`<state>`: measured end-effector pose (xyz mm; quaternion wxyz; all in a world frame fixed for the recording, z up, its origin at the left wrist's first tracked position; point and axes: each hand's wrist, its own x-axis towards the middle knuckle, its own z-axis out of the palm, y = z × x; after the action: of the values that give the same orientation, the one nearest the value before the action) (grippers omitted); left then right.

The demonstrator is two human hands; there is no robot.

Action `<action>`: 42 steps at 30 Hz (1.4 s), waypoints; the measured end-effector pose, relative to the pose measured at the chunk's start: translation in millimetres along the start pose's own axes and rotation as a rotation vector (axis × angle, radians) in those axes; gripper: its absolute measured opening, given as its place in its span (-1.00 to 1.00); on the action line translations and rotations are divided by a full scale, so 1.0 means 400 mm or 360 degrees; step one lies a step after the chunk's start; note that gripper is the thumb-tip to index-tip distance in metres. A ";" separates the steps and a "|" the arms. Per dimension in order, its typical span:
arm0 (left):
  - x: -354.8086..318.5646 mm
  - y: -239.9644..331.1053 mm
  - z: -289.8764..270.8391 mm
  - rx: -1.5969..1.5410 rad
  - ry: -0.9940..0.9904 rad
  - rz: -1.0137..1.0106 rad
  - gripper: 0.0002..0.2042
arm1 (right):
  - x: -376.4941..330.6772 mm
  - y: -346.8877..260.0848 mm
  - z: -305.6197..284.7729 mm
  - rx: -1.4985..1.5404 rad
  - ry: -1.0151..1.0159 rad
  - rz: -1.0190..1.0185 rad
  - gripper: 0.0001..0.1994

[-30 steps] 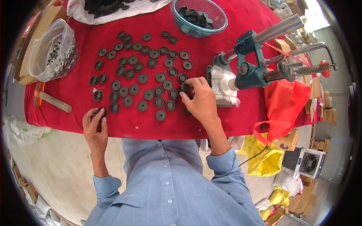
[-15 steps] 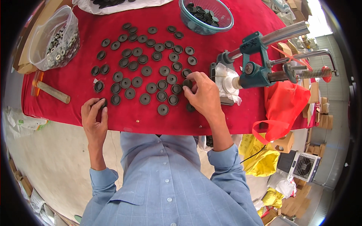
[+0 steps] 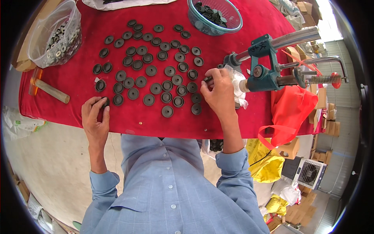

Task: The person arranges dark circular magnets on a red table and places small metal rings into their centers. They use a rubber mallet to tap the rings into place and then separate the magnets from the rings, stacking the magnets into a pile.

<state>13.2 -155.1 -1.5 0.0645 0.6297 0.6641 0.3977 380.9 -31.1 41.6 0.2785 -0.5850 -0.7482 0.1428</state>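
1. Along the near edge of the red-clothed worktop [image 3: 167, 126], in front of the person's blue shirt [image 3: 169, 191], the left hand [image 3: 95, 119] has its grip closed, thumb and fingers pinching a dark disc [image 3: 106, 101] that they partly hide.
2. Slightly farther in, the right hand [image 3: 219, 91] also has a closed grip, with a small dark piece [image 3: 209, 79] between thumb and fingers, just beside the teal press [image 3: 259, 70].
3. Left of centre, a pale stick [image 3: 52, 91] lies with one end at an orange piece [image 3: 36, 81].
4. Between and beyond the hands, many loose discs [image 3: 151, 70], dark and rimmed, lie spread over the cloth, some touching.
5. To the right, white wrapping [image 3: 239, 84] covers part of the press's base, and a red bag [image 3: 294, 107] sits beyond it.
6. Farther off at left, a clear tub [image 3: 42, 33] holds small rings [image 3: 60, 48].
7. Near the far side, a clear teal bowl [image 3: 232, 19] contains more dark pieces, and a white sheet [image 3: 136, 5] lies to its left.
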 end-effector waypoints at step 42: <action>0.440 -0.129 0.160 0.0581 -0.0529 0.0099 -0.16 | 0.363 0.036 0.230 0.0106 -0.0073 -0.0312 -0.31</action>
<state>-24.5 35.6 -3.1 0.0458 0.7079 0.6855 0.1637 315.3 121.7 -4.1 0.2933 -0.4959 -0.8029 0.1528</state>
